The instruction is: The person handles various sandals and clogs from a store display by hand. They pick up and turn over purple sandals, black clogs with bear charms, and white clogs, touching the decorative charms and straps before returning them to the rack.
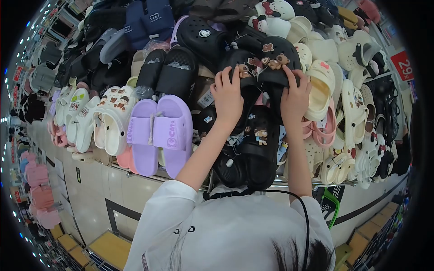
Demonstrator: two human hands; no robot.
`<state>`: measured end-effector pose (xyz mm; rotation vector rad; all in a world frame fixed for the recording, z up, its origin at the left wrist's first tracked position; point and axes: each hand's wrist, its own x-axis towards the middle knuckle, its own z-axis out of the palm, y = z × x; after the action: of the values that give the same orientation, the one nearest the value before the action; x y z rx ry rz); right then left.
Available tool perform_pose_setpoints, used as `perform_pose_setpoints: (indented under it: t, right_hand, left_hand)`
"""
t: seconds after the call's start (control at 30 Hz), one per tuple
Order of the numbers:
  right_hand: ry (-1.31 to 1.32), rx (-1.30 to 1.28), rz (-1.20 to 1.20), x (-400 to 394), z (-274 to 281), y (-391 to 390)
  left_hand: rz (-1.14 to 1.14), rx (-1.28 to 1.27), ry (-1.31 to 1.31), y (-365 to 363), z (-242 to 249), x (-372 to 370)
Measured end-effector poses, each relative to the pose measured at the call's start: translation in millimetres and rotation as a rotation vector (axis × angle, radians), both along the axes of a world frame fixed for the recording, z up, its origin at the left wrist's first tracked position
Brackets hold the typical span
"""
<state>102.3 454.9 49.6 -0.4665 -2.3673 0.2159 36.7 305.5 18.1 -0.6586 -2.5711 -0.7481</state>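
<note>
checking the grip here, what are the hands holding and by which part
Both the left hand and right hand grip the black clog, at its lower edge.

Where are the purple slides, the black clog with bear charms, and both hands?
purple slides (pixel 173 126), head view, strap of the right slide.
black clog with bear charms (pixel 266 52), head view, upper near the charms.
left hand (pixel 227 97), head view, back of hand.
right hand (pixel 294 97), head view, back of hand.

The pair of lilac foam slide sandals (pixel 159 132) carries "CATO" in white on the outer side of each strap. Far right of them, a red price sign (pixel 402 64) reads "29". Other tags are too small to read.
</note>
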Motion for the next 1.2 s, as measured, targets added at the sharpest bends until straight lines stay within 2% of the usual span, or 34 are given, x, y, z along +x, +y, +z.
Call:
perform_pose_setpoints:
  t: [0.17, 0.33, 0.4, 0.5, 0.6, 0.73, 0.8, 0.9, 1.0, 1.07, 1.13, 1.17, 1.2]
  right_hand:
    - [-0.057, 0.021, -0.027, 4, -4, -7]
    - [0.075, -0.133, 0.063, 34, 0, -60]
    - [-0.13, -0.136, 0.185, 52, -15, -85]
    - [-0.257, -0.228, 0.271, 58, -58, -91]
    - [-0.224, -0.326, 0.277, 47, -52, -85]
    - [-0.22, -0.163, 0.207, 44, -55, -94]
    - [-0.183, -0.164, 0.196, 43, -57, -93]
    - [-0.074, -0.192, 0.209, 46, -59, -95]
    - [-0.079, -0.284, 0.273, 48, -67, -89]
    - [-0.024, -0.244, 0.275, 50, -64, -90]
    - [-0.038, -0.343, 0.291, 53, -62, -91]
    - [-0.043, -0.467, 0.295, 54, -62, -91]
    - [-0.044, -0.468, 0.297, 58, -59, -91]
  left_hand:
    - [-0.014, -0.027, 0.046, 1, -1, 0]
    - [0.009, -0.049, 0.087, 1, -3, -2]
    - [0.001, -0.063, 0.088, 0, -6, -3]
    - [-0.008, -0.081, 0.119, 1, -15, -7]
    - [-0.014, -0.074, 0.149, 0, -16, -10]
    - [-0.07, 0.019, 0.148, -2, -11, -7]
    - [-0.115, 0.057, 0.126, -9, -8, -4]
    - [-0.109, 0.012, 0.036, -29, 6, 31]
    - [-0.178, -0.036, 0.031, -48, 0, 64]
    - [-0.171, 0.0, 0.018, -54, -4, 75]
    - [-0.213, 0.015, -0.103, -59, -7, 78]
    - [-0.201, 0.017, -0.013, -59, -9, 78]
    - [-0.199, 0.016, -0.014, -59, -11, 76]
